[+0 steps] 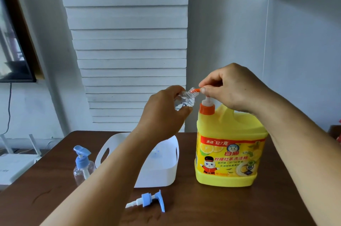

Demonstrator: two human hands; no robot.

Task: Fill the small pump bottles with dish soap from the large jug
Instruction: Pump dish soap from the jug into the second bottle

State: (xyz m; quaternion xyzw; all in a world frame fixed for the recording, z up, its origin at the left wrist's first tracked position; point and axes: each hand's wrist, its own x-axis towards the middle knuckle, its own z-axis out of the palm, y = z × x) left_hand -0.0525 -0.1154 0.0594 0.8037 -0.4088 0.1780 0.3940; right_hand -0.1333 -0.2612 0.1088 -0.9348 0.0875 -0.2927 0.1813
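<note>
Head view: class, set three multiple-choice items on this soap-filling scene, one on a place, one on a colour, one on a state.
1. Where does the loose blue pump lie?
A in the white basket
B on the table before the white basket
C on the jug

2. What colour is the jug?
A green
B white
C yellow

3. What does the left hand hold?
A a clear small bottle
B nothing
C a sponge

Key: B, it lies on the brown table; C, yellow body under an orange cap; A, fingers curl round it at the spout.

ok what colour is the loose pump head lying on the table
Blue, with a white stem: the loose pump head lies on the brown table, clearest in the head view.
</note>
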